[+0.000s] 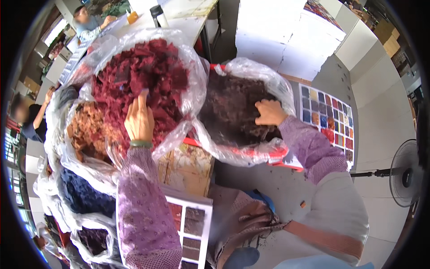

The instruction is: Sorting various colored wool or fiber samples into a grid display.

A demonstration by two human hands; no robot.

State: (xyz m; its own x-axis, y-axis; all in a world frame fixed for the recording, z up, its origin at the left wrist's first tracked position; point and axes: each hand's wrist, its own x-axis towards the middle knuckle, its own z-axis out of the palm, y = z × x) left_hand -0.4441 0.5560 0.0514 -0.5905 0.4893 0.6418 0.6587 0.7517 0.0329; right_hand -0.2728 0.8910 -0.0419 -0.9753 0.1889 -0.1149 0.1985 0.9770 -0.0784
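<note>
My left hand [139, 119] is over an open plastic-lined bag of dark red fluffy fibre [156, 65]. Its fingers are pressed together, with the tips at the red clumps; whatever they pinch is too small to make out. To the right, my right hand [270, 112] reaches over the edge of a second lined container filled with dark brown fibre [233, 105]. Curled fingers and thumb point down at the brown clumps, and what is between them is hidden. Clear plastic liner [264, 74] is folded around the brown fibre, over a red rim [280, 154].
Bags of orange-brown fibre [92, 127] and navy fibre [87, 193] stand at left. A white-framed sample board [197, 210] lies by my left forearm. At right are a colour swatch chart [329, 114] and a fan [405, 172]. Two people sit or stand at the far left.
</note>
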